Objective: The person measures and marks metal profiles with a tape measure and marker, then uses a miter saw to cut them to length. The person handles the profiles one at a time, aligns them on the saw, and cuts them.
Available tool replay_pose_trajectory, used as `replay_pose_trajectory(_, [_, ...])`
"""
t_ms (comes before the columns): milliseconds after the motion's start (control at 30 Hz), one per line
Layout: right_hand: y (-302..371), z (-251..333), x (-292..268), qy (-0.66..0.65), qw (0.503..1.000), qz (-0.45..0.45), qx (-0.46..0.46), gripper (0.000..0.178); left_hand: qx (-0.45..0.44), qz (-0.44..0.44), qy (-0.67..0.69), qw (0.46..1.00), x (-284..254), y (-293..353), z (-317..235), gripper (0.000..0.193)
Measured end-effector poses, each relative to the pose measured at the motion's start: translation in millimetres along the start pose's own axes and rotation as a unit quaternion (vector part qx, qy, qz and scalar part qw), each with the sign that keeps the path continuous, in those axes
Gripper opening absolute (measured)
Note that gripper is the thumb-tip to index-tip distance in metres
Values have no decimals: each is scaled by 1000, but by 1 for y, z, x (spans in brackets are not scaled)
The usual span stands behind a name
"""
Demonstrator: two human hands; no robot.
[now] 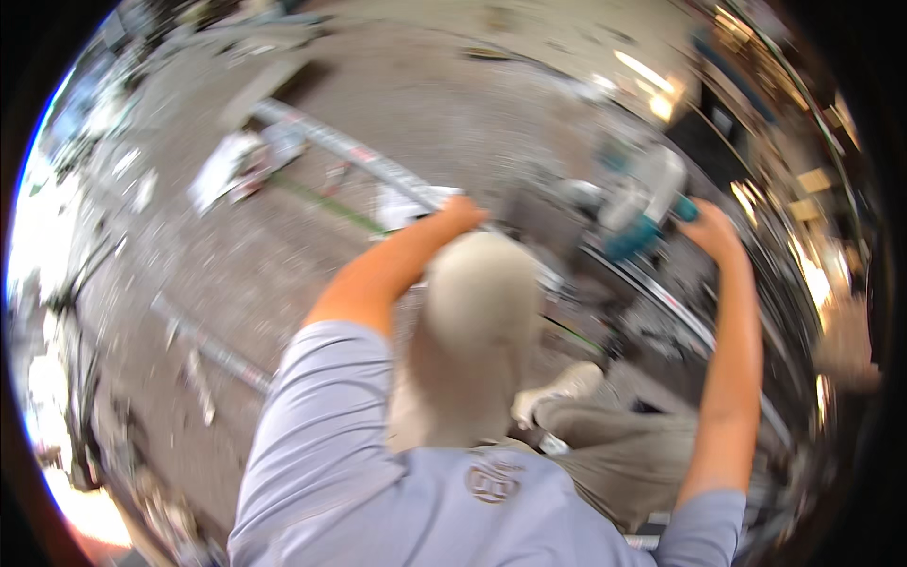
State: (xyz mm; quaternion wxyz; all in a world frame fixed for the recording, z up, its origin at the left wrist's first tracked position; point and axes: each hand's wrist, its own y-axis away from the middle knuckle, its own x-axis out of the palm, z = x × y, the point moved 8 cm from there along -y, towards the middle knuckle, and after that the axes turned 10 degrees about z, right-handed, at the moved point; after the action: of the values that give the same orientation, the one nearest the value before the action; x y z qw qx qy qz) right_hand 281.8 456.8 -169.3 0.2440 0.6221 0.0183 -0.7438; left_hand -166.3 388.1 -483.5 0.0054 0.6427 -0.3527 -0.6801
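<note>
A long silvery metal profile with printed film runs from the far left toward the saw. My left hand rests on it, closed over its near end beyond my raised knee; the fingers are partly hidden. On the right stands a teal and grey mitre saw, smeared by motion. My right hand is wrapped round the saw's teal handle. Under the saw, another length of metal profile slants down to the right. Whether the blade touches the metal is too blurred to tell.
White crumpled sheets and a pale block lie on the dusty floor at the far left. A further metal strip lies left of me. Cluttered racks of long pieces line the right side. My shoe is near the saw.
</note>
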Motion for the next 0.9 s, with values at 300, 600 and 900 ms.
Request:
replay_pose_trajectory(300, [36,-15,-9,96,976,-101,165,43,-187,116,-58,974,80,217,90,27])
replay_pose_trajectory(600, [182,-106,-12,209,948,-201,134,59,-250,256,-11,934,291,441,77,27])
replay_pose_trajectory(900, [406,-335,94,-22,937,16,348,46,-380,265,12,886,380,503,46,58])
